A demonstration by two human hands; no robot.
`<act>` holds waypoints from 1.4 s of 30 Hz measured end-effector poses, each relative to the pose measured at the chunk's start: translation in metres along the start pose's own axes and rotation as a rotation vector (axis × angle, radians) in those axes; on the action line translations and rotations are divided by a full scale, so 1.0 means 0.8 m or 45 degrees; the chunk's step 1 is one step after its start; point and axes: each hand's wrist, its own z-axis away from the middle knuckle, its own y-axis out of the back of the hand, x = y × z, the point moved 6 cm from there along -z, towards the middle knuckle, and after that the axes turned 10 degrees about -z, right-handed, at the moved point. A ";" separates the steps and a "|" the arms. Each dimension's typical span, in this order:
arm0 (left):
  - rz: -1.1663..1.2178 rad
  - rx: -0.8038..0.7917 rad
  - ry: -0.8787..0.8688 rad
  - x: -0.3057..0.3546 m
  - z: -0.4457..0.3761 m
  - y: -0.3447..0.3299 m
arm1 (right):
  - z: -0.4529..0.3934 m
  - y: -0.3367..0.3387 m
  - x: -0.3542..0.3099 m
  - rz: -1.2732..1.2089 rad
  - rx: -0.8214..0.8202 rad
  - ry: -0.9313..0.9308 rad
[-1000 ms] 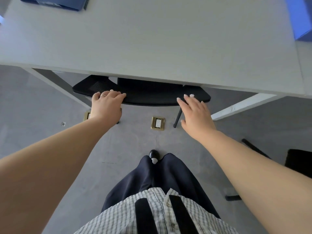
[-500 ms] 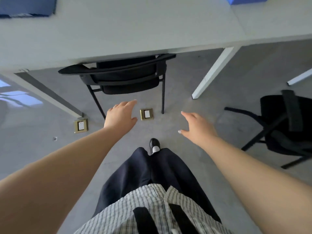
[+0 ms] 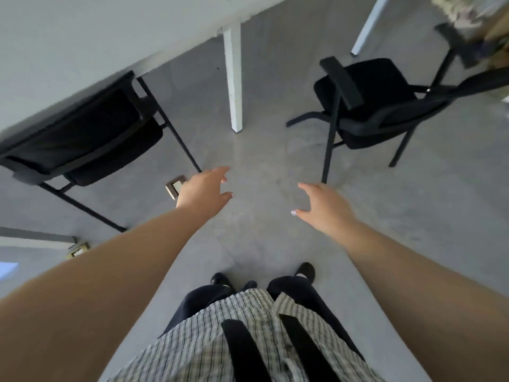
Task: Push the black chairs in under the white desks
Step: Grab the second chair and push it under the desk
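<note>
One black chair (image 3: 80,142) stands at the left, its seat tucked under the white desk (image 3: 82,37) with only the backrest showing. A second black chair (image 3: 377,106) with armrests stands out on the open floor at the upper right, beyond the desk's white leg (image 3: 232,78). My left hand (image 3: 205,190) hovers over the floor, open and empty, just right of the tucked chair's rear leg. My right hand (image 3: 322,206) is also open and empty, a little below and left of the free chair's front leg. Neither hand touches a chair.
Brass floor sockets (image 3: 175,186) (image 3: 78,250) sit in the grey concrete floor near the left chair. Another white desk leg (image 3: 367,26) stands at the top right beside blurred objects (image 3: 473,26). My feet (image 3: 304,270) are at the lower centre.
Both hands have come off the left chair's backrest and drawn back. The view has swung right, bringing the second chair from the frame's edge into fuller view.
</note>
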 end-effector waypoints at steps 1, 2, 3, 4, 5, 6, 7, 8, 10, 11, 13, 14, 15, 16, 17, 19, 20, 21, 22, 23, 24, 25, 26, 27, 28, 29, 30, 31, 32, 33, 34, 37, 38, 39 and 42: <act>-0.006 -0.003 -0.016 0.014 -0.004 -0.003 | 0.003 0.005 0.015 -0.018 0.003 -0.010; -0.021 -0.014 -0.057 0.046 -0.011 -0.013 | 0.011 0.017 0.046 -0.045 0.010 -0.052; -0.027 -0.028 -0.088 0.073 -0.016 -0.021 | 0.016 0.028 0.072 -0.058 0.019 -0.087; -0.027 -0.048 -0.121 0.105 -0.022 -0.032 | 0.023 0.040 0.104 -0.061 0.032 -0.125; -0.025 -0.068 -0.148 0.142 -0.026 -0.043 | 0.030 0.055 0.139 -0.060 0.042 -0.169; -0.026 -0.083 -0.175 0.181 -0.031 -0.055 | 0.039 0.071 0.177 -0.062 0.055 -0.212; -0.017 -0.094 -0.191 0.215 -0.035 -0.065 | 0.047 0.085 0.212 -0.057 0.055 -0.245; -0.005 -0.098 -0.199 0.234 -0.037 -0.070 | 0.051 0.092 0.234 -0.059 0.051 -0.265; 0.010 -0.104 -0.237 0.294 -0.043 -0.087 | 0.065 0.118 0.296 -0.073 0.038 -0.340; 0.012 -0.110 -0.257 0.324 -0.047 -0.094 | 0.070 0.133 0.325 -0.081 0.044 -0.366; 0.008 -0.117 -0.297 0.372 -0.055 -0.104 | 0.077 0.157 0.370 -0.090 0.061 -0.416; 0.007 -0.124 -0.311 0.392 -0.058 -0.107 | 0.080 0.167 0.387 -0.095 0.067 -0.438; -0.002 -0.135 -0.327 0.411 -0.062 -0.110 | 0.081 0.175 0.403 -0.099 0.073 -0.458; -0.009 -0.149 -0.354 0.440 -0.069 -0.115 | 0.085 0.189 0.425 -0.103 0.084 -0.480; -0.015 -0.151 -0.363 0.453 -0.073 -0.116 | 0.085 0.195 0.435 -0.102 0.090 -0.478; -0.008 -0.146 -0.390 0.486 -0.083 -0.117 | 0.083 0.209 0.457 -0.130 0.103 -0.483; -0.003 -0.146 -0.406 0.502 -0.088 -0.116 | 0.081 0.216 0.466 -0.149 0.110 -0.488; 0.006 -0.140 -0.431 0.524 -0.097 -0.117 | 0.077 0.227 0.480 -0.167 0.129 -0.496; 0.011 -0.128 -0.451 0.548 -0.107 -0.116 | 0.070 0.240 0.495 -0.170 0.147 -0.504; 0.017 -0.103 -0.476 0.563 -0.115 -0.112 | 0.064 0.248 0.502 -0.161 0.157 -0.498; 0.015 -0.069 -0.504 0.581 -0.124 -0.107 | 0.056 0.258 0.509 -0.145 0.165 -0.489; 0.010 -0.029 -0.530 0.595 -0.134 -0.104 | 0.047 0.269 0.517 -0.131 0.176 -0.484; 0.006 0.013 -0.551 0.615 -0.152 -0.100 | 0.032 0.286 0.528 -0.122 0.193 -0.478; 0.009 0.041 -0.568 0.631 -0.166 -0.096 | 0.018 0.301 0.536 -0.116 0.200 -0.466; 0.012 0.068 -0.578 0.643 -0.179 -0.092 | 0.005 0.313 0.541 -0.109 0.208 -0.458; 0.012 0.110 -0.592 0.661 -0.202 -0.086 | -0.016 0.334 0.551 -0.097 0.230 -0.441; 0.000 0.143 -0.599 0.673 -0.219 -0.081 | -0.033 0.350 0.555 -0.087 0.243 -0.429; -0.012 0.173 -0.598 0.683 -0.234 -0.077 | -0.050 0.365 0.557 -0.080 0.254 -0.404; -0.025 0.192 -0.593 0.694 -0.253 -0.072 | -0.069 0.383 0.560 -0.070 0.259 -0.378; -0.038 0.201 -0.580 0.702 -0.270 -0.069 | -0.086 0.398 0.563 -0.063 0.272 -0.358; -0.049 0.202 -0.554 0.713 -0.290 -0.065 | -0.106 0.417 0.567 -0.052 0.279 -0.338; -0.101 0.129 -0.498 0.725 -0.329 -0.066 | -0.149 0.451 0.574 -0.071 0.292 -0.277; -0.126 0.096 -0.478 0.729 -0.341 -0.067 | -0.166 0.464 0.577 -0.072 0.299 -0.257; -0.147 0.064 -0.470 0.733 -0.350 -0.068 | -0.182 0.475 0.579 -0.061 0.305 -0.236; -0.194 -0.013 -0.474 0.746 -0.363 -0.076 | -0.224 0.495 0.592 -0.012 0.291 -0.211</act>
